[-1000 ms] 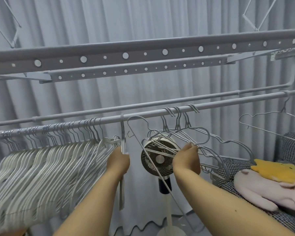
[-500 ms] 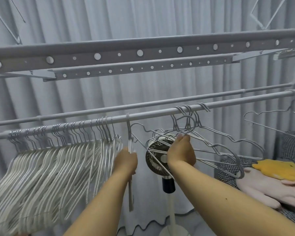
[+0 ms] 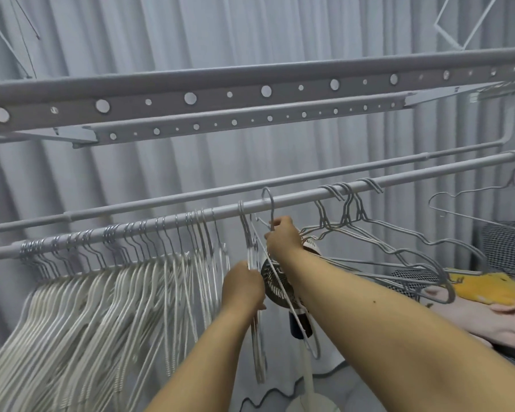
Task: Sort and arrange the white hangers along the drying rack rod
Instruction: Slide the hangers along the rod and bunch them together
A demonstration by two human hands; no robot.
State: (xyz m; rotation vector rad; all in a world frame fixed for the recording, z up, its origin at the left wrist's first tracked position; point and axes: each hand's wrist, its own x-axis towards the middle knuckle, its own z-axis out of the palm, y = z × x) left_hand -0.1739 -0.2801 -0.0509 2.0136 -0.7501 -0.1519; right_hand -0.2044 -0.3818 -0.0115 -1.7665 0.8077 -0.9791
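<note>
Hands grip hangers [image 3: 101, 292] at the rod [image 3: 161, 226] before grey curtains [image 3: 191, 34].

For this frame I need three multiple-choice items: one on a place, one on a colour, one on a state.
1. Where does the packed bunch of white hangers hang on the rod?
A. left part
B. right end
C. on the floor

2. What colour is the soft toy at right?
A. green
B. yellow
C. black

3. What is the right hand doing?
A. hanging idle
B. resting flat on the rod
C. gripping a hanger's neck

Answers: 1 A, the bunch fills the rod's left stretch. 2 B, it shows yellow. 3 C, its fingers curl round the wire below the hook.
</note>
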